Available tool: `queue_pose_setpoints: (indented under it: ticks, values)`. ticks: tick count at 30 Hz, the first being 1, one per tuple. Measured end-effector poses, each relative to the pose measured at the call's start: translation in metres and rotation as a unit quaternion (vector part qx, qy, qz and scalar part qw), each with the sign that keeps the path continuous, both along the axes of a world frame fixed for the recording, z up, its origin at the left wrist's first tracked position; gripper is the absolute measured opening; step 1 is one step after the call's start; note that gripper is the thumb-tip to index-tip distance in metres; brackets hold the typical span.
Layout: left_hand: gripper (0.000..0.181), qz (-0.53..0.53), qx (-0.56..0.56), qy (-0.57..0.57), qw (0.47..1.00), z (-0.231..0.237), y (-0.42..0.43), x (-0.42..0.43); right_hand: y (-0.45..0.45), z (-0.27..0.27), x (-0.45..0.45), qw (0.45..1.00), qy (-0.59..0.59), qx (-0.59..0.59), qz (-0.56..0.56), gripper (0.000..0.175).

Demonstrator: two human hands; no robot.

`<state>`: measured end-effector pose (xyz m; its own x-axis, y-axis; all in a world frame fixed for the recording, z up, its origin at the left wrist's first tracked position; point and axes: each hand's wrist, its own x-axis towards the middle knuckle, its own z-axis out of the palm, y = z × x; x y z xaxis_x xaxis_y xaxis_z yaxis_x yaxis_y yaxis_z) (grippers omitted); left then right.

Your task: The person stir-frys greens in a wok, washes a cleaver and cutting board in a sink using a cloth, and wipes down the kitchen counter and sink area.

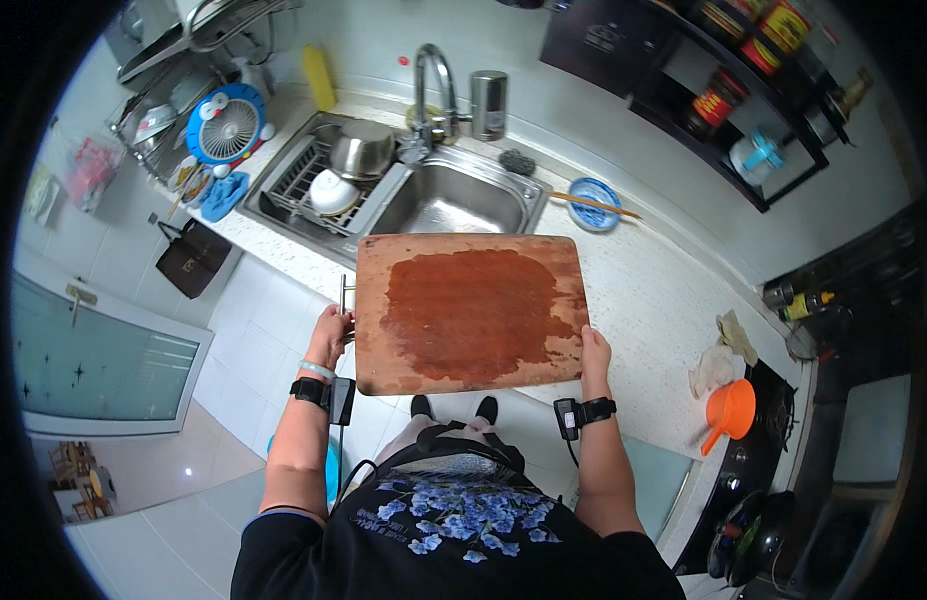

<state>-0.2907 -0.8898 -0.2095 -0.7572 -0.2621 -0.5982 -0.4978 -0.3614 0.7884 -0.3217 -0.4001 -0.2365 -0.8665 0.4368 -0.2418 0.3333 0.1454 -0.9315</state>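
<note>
A rectangular wooden cutting board (471, 315) is held up in front of my body, its upper face marked by a large dark wet patch. My left hand (331, 337) grips the board's left edge, near a metal handle (344, 291). On the right edge, my right hand (595, 351) has hold of the lower part. The fingers of both hands are partly hidden behind the board. Just beyond its far edge lies the stainless steel sink basin (463, 196), with the chrome faucet (433, 82) above it.
A dish rack (295, 180) left of the basin holds a steel pot (361, 148) and a white bowl (334, 192). A blue fan (226, 124) stands at the counter's left. To the right are a blue dish (595, 214) with chopsticks (597, 204) and an orange ladle (731, 411) by the stove (756, 427).
</note>
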Motion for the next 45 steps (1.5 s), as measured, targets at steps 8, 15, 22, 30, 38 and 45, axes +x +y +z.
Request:
queue_pose_setpoints:
  ticks: [8, 15, 22, 30, 38, 45]
  values:
    - [0.009, 0.056, 0.067, 0.015, 0.996, -0.013, -0.113, 0.051, -0.121, 0.028, -0.056, 0.974, -0.01, 0.173, 0.144, 0.046]
    - [0.017, 0.115, 0.132, 0.014, 0.984, 0.023, -0.154, 0.067, -0.19, 0.031, -0.107, 0.939, -0.07, 0.218, 0.258, 0.049]
    - [0.02, 0.143, 0.138, 0.091, 0.976, 0.09, -0.17, 0.066, -0.23, 0.006, -0.145, 0.941, -0.104, 0.094, 0.309, 0.053]
    - [0.014, 0.063, 0.051, 0.116, 0.99, 0.159, -0.113, -0.002, -0.203, -0.029, -0.183, 0.922, -0.099, -0.05, 0.371, 0.044]
    - [0.015, 0.037, 0.036, 0.114, 0.992, 0.173, -0.05, -0.057, -0.162, 0.082, -0.237, 0.92, 0.107, 0.115, 0.36, 0.04]
    - [0.014, 0.005, -0.05, 0.082, 0.995, 0.159, -0.02, -0.095, -0.158, 0.203, -0.291, 0.902, 0.266, 0.052, 0.336, 0.043]
